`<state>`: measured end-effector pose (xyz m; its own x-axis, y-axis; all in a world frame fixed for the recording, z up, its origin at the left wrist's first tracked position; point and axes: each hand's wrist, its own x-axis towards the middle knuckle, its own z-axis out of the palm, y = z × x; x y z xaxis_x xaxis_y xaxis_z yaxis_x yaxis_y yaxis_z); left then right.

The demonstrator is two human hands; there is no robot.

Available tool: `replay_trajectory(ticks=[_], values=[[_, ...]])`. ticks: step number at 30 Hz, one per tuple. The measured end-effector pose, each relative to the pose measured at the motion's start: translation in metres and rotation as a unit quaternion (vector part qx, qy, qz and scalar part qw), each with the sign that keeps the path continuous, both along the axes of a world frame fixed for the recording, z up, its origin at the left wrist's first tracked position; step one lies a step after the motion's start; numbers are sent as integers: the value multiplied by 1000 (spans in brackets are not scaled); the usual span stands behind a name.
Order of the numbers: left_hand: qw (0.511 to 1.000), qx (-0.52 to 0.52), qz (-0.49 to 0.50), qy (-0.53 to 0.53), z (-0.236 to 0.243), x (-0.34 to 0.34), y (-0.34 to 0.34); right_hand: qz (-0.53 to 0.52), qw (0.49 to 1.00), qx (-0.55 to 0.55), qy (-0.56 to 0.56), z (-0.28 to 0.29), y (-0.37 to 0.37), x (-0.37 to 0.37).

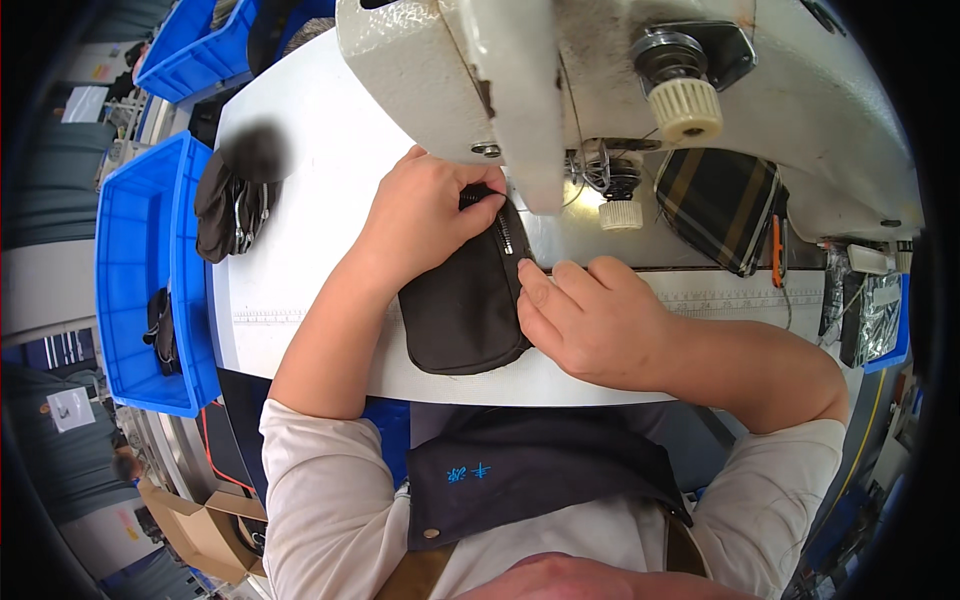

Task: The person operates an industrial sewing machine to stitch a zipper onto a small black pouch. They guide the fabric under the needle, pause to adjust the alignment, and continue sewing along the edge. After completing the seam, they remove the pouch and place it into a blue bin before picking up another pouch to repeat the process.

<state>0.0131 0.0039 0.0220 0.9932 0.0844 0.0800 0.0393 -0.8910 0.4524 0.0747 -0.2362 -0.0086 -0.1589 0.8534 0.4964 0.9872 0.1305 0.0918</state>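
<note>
A dark brown fabric pouch with a silver zipper [458,310] lies on the white sewing table [300,180], just in front of the presser and needle area of a large sewing machine [440,70]. My left hand [431,215] grips the pouch's upper part beside the zipper, its fingers curled and the fingertips partly hidden. My right hand [580,322] holds the right edge of the pouch below the zipper, fingers bent against the fabric. The lit metal needle plate [570,235] shows right of the pouch.
A folded plaid pouch [715,200] and orange snips [776,250] lie at the right. Dark pieces [230,220] sit at the left, beside a blue bin [120,280] with dark items. Another blue bin [195,50] is behind. A cardboard box [200,530] stands lower left.
</note>
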Motion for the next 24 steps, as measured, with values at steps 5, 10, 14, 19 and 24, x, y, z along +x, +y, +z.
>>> replay_trajectory(ticks=[5,10,14,19,24], values=[[999,-34,10,-18,1,0,-4,-2,1000,-8,-16,-4,-2,0],[999,28,15,-34,-2,-2,-5,2,1000,3,-22,-3,-1,1],[997,72,10,-40,-6,-5,-4,4,1000,-4,-20,1,-2,1],[1000,6,0,16,-1,0,-1,9,1000,-6,-16,-3,-1,1],[998,-69,-5,1,-3,7,3,-11,999,-27,-20,0,-2,3]])
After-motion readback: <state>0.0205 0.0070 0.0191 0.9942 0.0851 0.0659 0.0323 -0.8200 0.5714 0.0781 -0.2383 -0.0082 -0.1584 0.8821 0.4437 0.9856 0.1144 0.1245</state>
